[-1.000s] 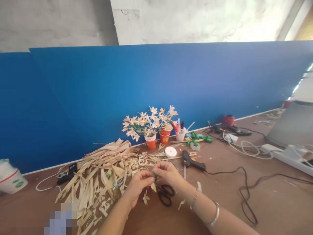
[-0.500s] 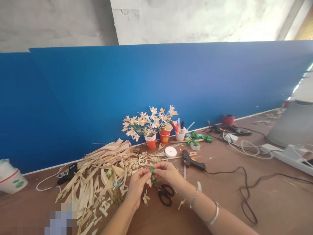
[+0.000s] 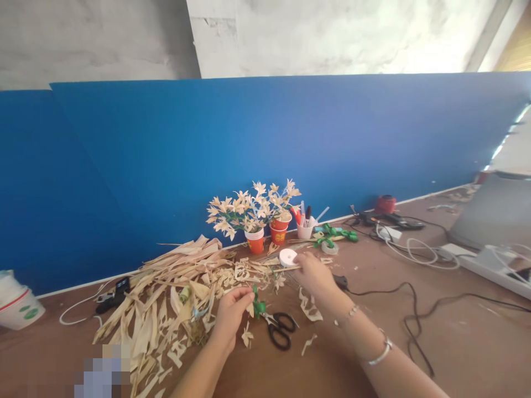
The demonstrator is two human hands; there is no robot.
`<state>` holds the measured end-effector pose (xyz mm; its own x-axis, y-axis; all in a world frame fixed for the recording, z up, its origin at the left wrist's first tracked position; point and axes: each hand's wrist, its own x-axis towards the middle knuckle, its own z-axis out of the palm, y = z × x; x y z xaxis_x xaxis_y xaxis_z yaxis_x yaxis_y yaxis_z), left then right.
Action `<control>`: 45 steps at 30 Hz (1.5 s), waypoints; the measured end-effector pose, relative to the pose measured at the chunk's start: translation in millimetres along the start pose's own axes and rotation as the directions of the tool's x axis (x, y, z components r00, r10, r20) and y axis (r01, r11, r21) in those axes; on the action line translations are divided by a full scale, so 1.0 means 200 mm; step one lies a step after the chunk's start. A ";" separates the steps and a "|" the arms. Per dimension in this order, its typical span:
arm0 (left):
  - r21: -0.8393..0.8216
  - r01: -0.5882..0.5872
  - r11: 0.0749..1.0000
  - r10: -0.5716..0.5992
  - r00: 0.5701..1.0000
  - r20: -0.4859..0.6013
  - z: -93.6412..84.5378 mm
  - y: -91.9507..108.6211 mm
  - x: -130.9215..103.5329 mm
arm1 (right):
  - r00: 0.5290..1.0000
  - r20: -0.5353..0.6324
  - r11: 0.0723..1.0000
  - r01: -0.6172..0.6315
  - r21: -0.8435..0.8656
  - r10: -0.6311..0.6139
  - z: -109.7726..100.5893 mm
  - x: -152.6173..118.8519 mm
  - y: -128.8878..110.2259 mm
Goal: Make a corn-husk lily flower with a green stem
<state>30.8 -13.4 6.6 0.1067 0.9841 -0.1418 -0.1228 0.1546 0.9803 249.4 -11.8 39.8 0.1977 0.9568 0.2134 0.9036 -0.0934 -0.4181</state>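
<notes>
My left hand pinches a small green ribbon-like piece between thumb and fingertips, with a pale flower petal shape just below it. My right hand is stretched forward, its fingertips at the right edge of a white roll that lies on the table. Whether those fingers grip the roll is not clear. Under the right hand the glue gun is mostly hidden; only its handle end shows. Black-handled scissors lie between my hands, and a loose pale flower rests beside the left one.
A heap of dry husk strips spreads to the left. Behind stand red cups of pale flowers, a pen cup, and green ribbon pieces. Cables and a power strip lie to the right, before a blue partition.
My right hand has let go of the green piece and moved forward and right to the white roll. My left hand stays in place with the green piece, which now hangs more visibly.
</notes>
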 end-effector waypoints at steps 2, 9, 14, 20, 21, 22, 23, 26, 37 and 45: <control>-0.015 0.005 1.000 -0.005 1.000 0.006 0.00 0.00 0.00 | 0.991 -0.003 0.953 -0.129 -0.273 0.133 -0.05 0.02 0.09; -0.096 0.097 0.991 -0.096 0.995 0.013 -0.02 -0.01 0.01 | 0.950 0.115 0.877 -0.215 -0.429 0.289 -0.03 0.04 0.23; -0.116 0.120 0.986 -0.123 0.992 -0.015 -0.02 -0.01 0.02 | 0.949 0.152 0.902 -0.202 -0.382 0.277 -0.07 0.06 0.24; -0.114 0.121 0.986 -0.124 0.992 -0.024 -0.03 -0.01 0.03 | 0.997 0.003 0.989 -0.080 0.125 0.080 -0.10 0.06 0.19; -0.113 0.118 0.987 -0.121 0.992 -0.020 -0.03 -0.01 0.03 | 1.000 -0.022 0.962 0.000 0.274 0.006 -0.08 0.06 0.17; -0.115 0.118 0.986 -0.120 0.993 -0.012 -0.03 -0.01 0.03 | 0.997 -0.040 0.910 0.075 0.408 -0.065 -0.06 0.05 0.15; -0.120 0.120 0.985 -0.121 0.993 0.000 -0.03 -0.02 0.03 | 0.992 -0.044 0.852 0.123 0.510 -0.117 -0.04 0.04 0.12; -0.126 0.123 0.984 -0.122 0.992 0.015 -0.03 -0.02 0.03 | 0.967 0.020 0.738 0.182 0.650 -0.256 0.03 0.01 0.04; -0.125 0.141 0.982 -0.140 0.990 0.012 -0.04 -0.03 0.04 | 0.814 0.065 0.698 0.451 0.556 -0.578 0.16 -0.05 -0.06; -0.109 0.127 0.986 -0.127 0.992 0.006 -0.03 -0.03 0.03 | 0.798 0.042 0.716 0.514 0.471 -0.601 0.15 -0.05 -0.08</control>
<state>25.6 -6.8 -0.4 0.1277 0.9559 -0.2645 -0.2146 0.2870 0.9336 221.9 -11.4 17.5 -0.4014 0.8315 0.3841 0.5700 0.5550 -0.6058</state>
